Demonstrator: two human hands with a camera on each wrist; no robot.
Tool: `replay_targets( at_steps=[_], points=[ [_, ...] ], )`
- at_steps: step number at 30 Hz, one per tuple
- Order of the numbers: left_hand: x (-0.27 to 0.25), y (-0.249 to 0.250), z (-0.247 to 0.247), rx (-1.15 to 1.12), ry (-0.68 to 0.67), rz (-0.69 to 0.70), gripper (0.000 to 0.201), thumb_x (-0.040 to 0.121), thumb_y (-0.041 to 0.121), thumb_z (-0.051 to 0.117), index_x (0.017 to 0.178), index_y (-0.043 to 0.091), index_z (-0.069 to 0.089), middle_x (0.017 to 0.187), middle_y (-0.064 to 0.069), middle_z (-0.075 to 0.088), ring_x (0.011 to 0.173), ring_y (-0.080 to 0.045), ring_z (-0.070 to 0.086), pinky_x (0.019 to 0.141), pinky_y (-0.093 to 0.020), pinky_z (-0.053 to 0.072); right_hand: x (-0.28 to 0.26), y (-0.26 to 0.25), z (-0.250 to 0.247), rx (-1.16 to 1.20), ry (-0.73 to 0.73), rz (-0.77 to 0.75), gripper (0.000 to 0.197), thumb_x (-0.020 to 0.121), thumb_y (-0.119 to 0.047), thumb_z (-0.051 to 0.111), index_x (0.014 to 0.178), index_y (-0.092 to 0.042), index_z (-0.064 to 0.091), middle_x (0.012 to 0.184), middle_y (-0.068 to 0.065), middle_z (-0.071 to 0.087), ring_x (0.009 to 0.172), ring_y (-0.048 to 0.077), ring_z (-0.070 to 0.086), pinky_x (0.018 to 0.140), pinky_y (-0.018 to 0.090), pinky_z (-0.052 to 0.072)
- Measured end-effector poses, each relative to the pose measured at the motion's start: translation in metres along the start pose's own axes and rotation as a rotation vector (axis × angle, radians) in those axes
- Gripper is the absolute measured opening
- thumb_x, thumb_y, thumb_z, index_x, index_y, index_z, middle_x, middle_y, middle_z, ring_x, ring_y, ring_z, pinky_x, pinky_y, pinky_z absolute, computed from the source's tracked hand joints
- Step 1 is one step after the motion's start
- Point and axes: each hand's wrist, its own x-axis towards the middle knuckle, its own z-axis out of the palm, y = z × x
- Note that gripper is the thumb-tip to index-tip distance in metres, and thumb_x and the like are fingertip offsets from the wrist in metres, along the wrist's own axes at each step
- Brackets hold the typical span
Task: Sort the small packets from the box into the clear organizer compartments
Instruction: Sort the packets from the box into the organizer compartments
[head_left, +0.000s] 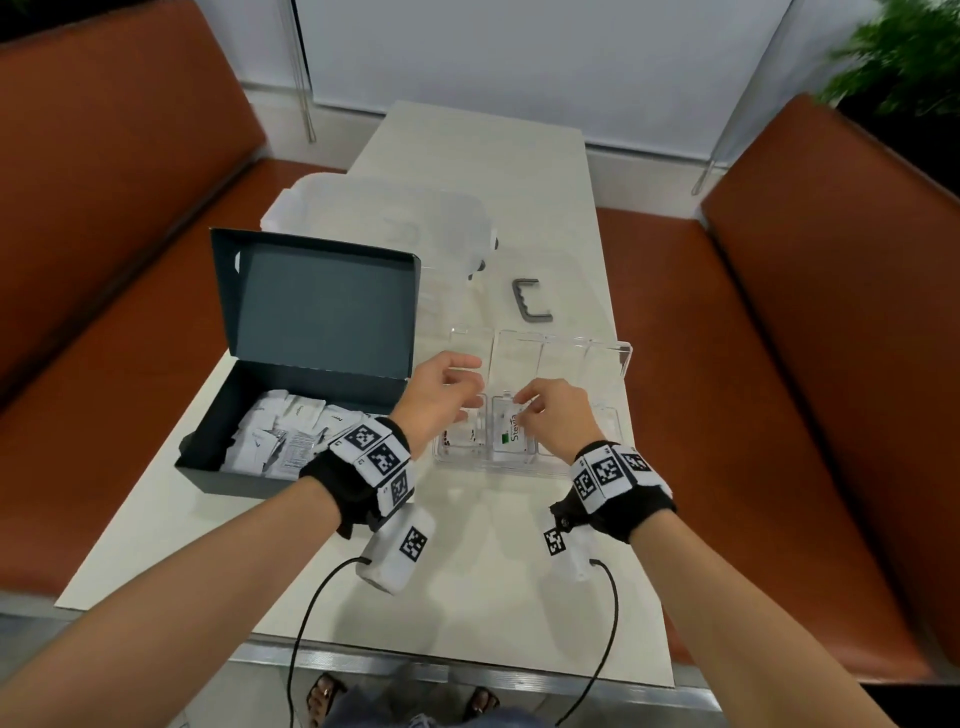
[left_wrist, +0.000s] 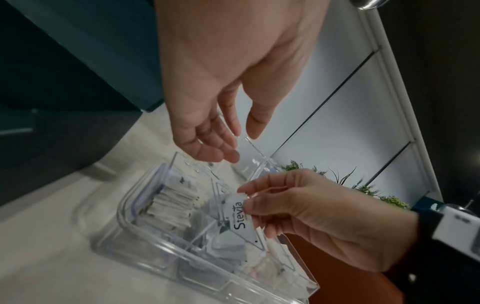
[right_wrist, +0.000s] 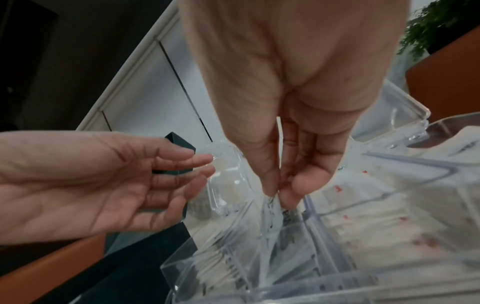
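Note:
A dark box (head_left: 208, 452) with its lid up holds several white packets (head_left: 291, 431) at the table's left. The clear organizer (head_left: 618, 358) stands to its right, with packets in its near compartments. My right hand (head_left: 524, 410) pinches a white Stevia packet (left_wrist: 240, 214) by its top edge over a middle near compartment. In the right wrist view the right hand (right_wrist: 278, 192) shows thumb and fingers closed on that packet (right_wrist: 272, 214). My left hand (head_left: 462, 387) hovers over the organizer's left side, fingers loosely spread and holding nothing; it shows likewise in the left wrist view (left_wrist: 228, 144).
A grey bracket-shaped handle (head_left: 530, 301) lies behind the organizer. A frosted plastic tub (head_left: 374, 218) stands behind the box. Orange bench seats (head_left: 779, 415) flank the narrow white table (head_left: 467, 571). A plant (head_left: 904, 57) is at the far right.

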Motion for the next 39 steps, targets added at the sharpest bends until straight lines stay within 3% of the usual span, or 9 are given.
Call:
replay_targets(
  at_steps=[3, 5, 10, 14, 19, 26, 29, 34, 39],
  points=[
    [-0.002, 0.000, -0.004, -0.020, 0.001, -0.007, 0.028, 0.095, 0.010, 0.057, 0.123, 0.011, 0.057, 0.105, -0.006, 0.064, 0.078, -0.012, 0.067, 0.076, -0.026, 0.052, 0.002, -0.002, 0.005, -0.116, -0.009, 0.017, 0.021, 0.088, -0.007, 0.061, 0.108, -0.008, 0.067, 0.099, 0.013, 0.067, 0.091, 0.024, 0.064, 0.077, 0.023, 0.048],
    [-0.004, 0.001, -0.004, -0.029, 0.000, -0.012, 0.028, 0.096, 0.010, 0.057, 0.124, 0.010, 0.057, 0.108, -0.010, 0.064, 0.077, -0.012, 0.066, 0.074, -0.025, 0.051, 0.002, -0.003, 0.006, -0.254, -0.005, -0.012, 0.021, 0.090, -0.007, 0.057, 0.109, -0.005, 0.067, 0.107, 0.014, 0.063, 0.095, 0.027, 0.062, 0.083, 0.031, 0.050],
    [-0.009, 0.004, -0.006, -0.018, -0.006, -0.009, 0.028, 0.095, 0.010, 0.058, 0.123, 0.011, 0.058, 0.116, -0.015, 0.065, 0.079, -0.014, 0.065, 0.076, -0.026, 0.051, -0.002, -0.003, 0.008, -0.525, -0.001, -0.139, 0.021, 0.093, -0.007, 0.055, 0.113, -0.007, 0.063, 0.113, 0.011, 0.055, 0.100, 0.029, 0.058, 0.076, 0.031, 0.044],
    [-0.011, 0.007, -0.006, -0.015, -0.002, -0.008, 0.027, 0.095, 0.008, 0.057, 0.122, 0.011, 0.058, 0.114, -0.012, 0.067, 0.082, -0.015, 0.066, 0.081, -0.030, 0.052, -0.004, -0.003, 0.011, -0.666, -0.005, -0.211, 0.017, 0.092, -0.013, 0.061, 0.107, -0.014, 0.069, 0.110, 0.005, 0.057, 0.100, 0.027, 0.056, 0.083, 0.036, 0.041],
    [-0.012, 0.005, -0.002, -0.005, -0.002, -0.014, 0.026, 0.096, 0.008, 0.055, 0.121, 0.012, 0.059, 0.108, -0.007, 0.069, 0.083, -0.015, 0.066, 0.080, -0.029, 0.052, -0.006, 0.000, 0.017, -0.755, 0.009, -0.229, 0.019, 0.091, -0.010, 0.059, 0.107, -0.016, 0.067, 0.113, 0.005, 0.052, 0.104, 0.027, 0.051, 0.088, 0.038, 0.038],
    [-0.020, -0.005, 0.009, -0.006, -0.004, -0.016, 0.024, 0.096, 0.007, 0.054, 0.117, 0.015, 0.061, 0.098, 0.001, 0.071, 0.076, -0.010, 0.068, 0.079, -0.028, 0.053, -0.011, -0.002, -0.001, -0.608, 0.026, -0.259, 0.021, 0.093, -0.021, 0.058, 0.112, -0.018, 0.066, 0.114, 0.007, 0.053, 0.104, 0.027, 0.054, 0.090, 0.038, 0.036],
    [-0.023, -0.008, 0.007, -0.017, -0.010, -0.015, 0.023, 0.096, 0.008, 0.055, 0.116, 0.016, 0.061, 0.096, 0.002, 0.071, 0.074, -0.009, 0.067, 0.076, -0.027, 0.053, -0.015, -0.009, -0.021, -0.504, 0.066, -0.247, 0.018, 0.094, -0.021, 0.055, 0.106, -0.020, 0.068, 0.107, 0.004, 0.055, 0.098, 0.024, 0.058, 0.087, 0.036, 0.036],
    [-0.026, -0.006, -0.014, 0.034, -0.090, -0.001, 0.020, 0.096, 0.010, 0.054, 0.113, 0.015, 0.063, 0.096, 0.000, 0.071, 0.080, -0.014, 0.067, 0.080, -0.030, 0.053, -0.014, -0.042, -0.041, -0.318, 0.105, -0.290, 0.018, 0.092, -0.015, 0.055, 0.097, -0.018, 0.072, 0.098, 0.002, 0.066, 0.089, 0.019, 0.061, 0.084, 0.038, 0.050],
    [-0.024, 0.001, -0.071, 0.149, -0.195, 0.040, 0.012, 0.096, 0.011, 0.056, 0.102, 0.015, 0.066, 0.089, 0.002, 0.071, 0.075, -0.009, 0.066, 0.065, -0.019, 0.048, -0.016, -0.096, -0.008, -0.136, -0.044, -0.384, 0.015, 0.088, -0.012, 0.060, 0.092, -0.015, 0.074, 0.090, 0.003, 0.071, 0.082, 0.014, 0.061, 0.079, 0.021, 0.045]
  ],
)
